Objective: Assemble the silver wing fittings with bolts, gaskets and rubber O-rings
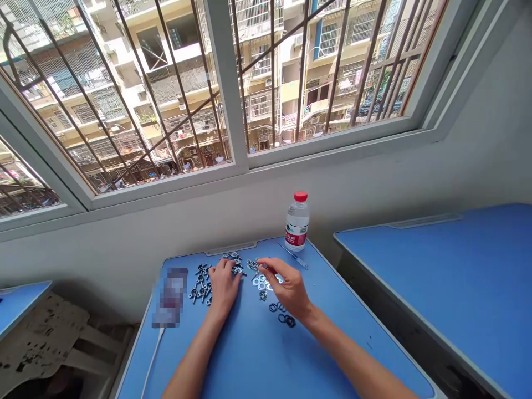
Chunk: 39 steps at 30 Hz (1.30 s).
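Observation:
My left hand (223,285) reaches over a group of dark metal parts with rings and short stems (202,292). Its fingers are apart and bent down onto the parts, hiding some of them. My right hand (290,285) has thumb and forefinger pinched together beside a small pile of shiny metal pieces (252,264). What lies in that pinch is too small to make out. Flat silvery rings (261,283) lie partly under my right hand. Nearer to me are a cluster of tiny metal bits (262,296) and several black rubber rings (286,320).
A water bottle with a red cap (296,224) stands at the blue table's (266,360) back right corner, a thin screwdriver (296,258) before it. A blurred phone-like object (170,299) with a white cable (153,363) lies left. Another blue table (457,266) stands right.

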Each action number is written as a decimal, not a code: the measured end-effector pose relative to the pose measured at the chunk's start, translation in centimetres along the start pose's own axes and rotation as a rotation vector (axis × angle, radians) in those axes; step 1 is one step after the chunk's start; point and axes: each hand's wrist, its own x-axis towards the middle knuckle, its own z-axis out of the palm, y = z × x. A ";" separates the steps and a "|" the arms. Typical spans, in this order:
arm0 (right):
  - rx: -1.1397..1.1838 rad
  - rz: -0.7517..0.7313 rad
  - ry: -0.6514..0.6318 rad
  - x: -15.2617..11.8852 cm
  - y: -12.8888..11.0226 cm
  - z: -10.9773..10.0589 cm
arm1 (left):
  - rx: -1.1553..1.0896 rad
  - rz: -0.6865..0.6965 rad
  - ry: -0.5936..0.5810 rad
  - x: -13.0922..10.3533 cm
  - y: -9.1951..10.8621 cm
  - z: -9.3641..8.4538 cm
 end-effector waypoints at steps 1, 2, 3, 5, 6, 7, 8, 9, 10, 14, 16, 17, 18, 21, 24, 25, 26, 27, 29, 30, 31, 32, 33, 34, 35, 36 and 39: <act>0.001 -0.001 0.002 0.0 0.0 0.0 | -0.024 -0.016 0.006 0.2 -0.3 -0.6; 0.001 -0.004 0.004 0.0 -0.1 -0.1 | -0.046 -0.035 0.009 0.3 -0.7 -1.2; 0.001 -0.010 0.006 0.0 -0.1 -0.1 | -0.067 -0.048 0.002 0.4 -1.2 -2.0; -0.002 -0.023 0.010 0.1 -0.1 -0.1 | -0.102 -0.059 -0.028 0.2 -2.3 -3.8; -0.005 -0.028 0.010 0.1 -0.2 -0.1 | -0.116 -0.058 -0.054 -0.1 -2.9 -4.7; -0.009 -0.033 0.009 0.1 -0.2 -0.1 | -0.126 -0.058 -0.080 -0.5 -3.4 -5.5; -0.013 -0.037 0.008 0.1 -0.2 -0.1 | -0.133 -0.061 -0.105 -1.1 -3.9 -6.2; -0.016 -0.042 0.004 0.1 -0.2 -0.1 | -0.136 -0.069 -0.128 -1.8 -4.3 -6.8; -0.017 -0.046 -0.001 0.1 -0.1 -0.1 | -0.135 -0.078 -0.152 -2.6 -4.6 -7.3; -0.025 -0.059 -0.026 -0.1 0.0 -0.1 | -0.102 -0.125 -0.234 -5.4 -5.3 -7.8; -0.036 -0.060 -0.035 -0.2 0.1 0.0 | -0.056 -0.151 -0.257 -6.3 -5.4 -7.3; -0.040 -0.058 -0.041 -0.3 0.1 0.0 | -0.038 -0.159 -0.263 -6.6 -5.4 -7.0; -0.042 -0.054 -0.047 -0.3 0.2 0.0 | -0.023 -0.163 -0.269 -6.9 -5.3 -6.8; -0.050 -0.030 -0.073 -0.4 0.5 0.1 | 0.000 -0.155 -0.287 -7.6 -4.8 -6.2; -0.072 -0.004 -0.105 -0.4 0.7 0.2 | -0.014 -0.113 -0.349 -8.3 -3.9 -6.0; -0.080 0.004 -0.115 -0.4 0.7 0.2 | -0.022 -0.101 -0.377 -8.5 -3.6 -6.0; -0.086 0.010 -0.123 -0.4 0.7 0.2 | -0.027 -0.094 -0.399 -8.6 -3.2 -6.0; -0.091 0.016 -0.131 -0.4 0.7 0.2 | -0.031 -0.085 -0.414 -8.7 -2.9 -6.0; -0.093 0.026 -0.142 -0.4 0.6 0.2 | -0.036 -0.077 -0.439 -8.8 -2.3 -6.1; -0.093 0.032 -0.147 -0.4 0.5 0.2 | -0.040 -0.072 -0.446 -8.7 -2.0 -6.1; -0.094 0.040 -0.151 -0.4 0.5 0.2 | -0.048 -0.065 -0.453 -8.7 -1.8 -6.0; -0.096 0.051 -0.153 -0.4 0.4 0.2 | -0.060 -0.058 -0.458 -8.6 -1.6 -6.0; -0.099 0.065 -0.156 -0.4 0.4 0.2 | -0.071 -0.049 -0.462 -8.6 -1.4 -5.9; -0.101 0.081 -0.158 -0.4 0.3 0.1 | -0.082 -0.038 -0.466 -8.5 -1.2 -5.8; -0.104 0.099 -0.161 -0.3 0.3 0.1 | -0.091 -0.024 -0.469 -8.4 -1.0 -5.7; -0.107 0.119 -0.161 -0.3 0.2 0.1 | -0.096 -0.008 -0.472 -8.3 -0.8 -5.5; -0.117 0.180 -0.163 0.0 0.1 -0.1 | -0.103 0.048 -0.485 -7.8 -0.2 -4.9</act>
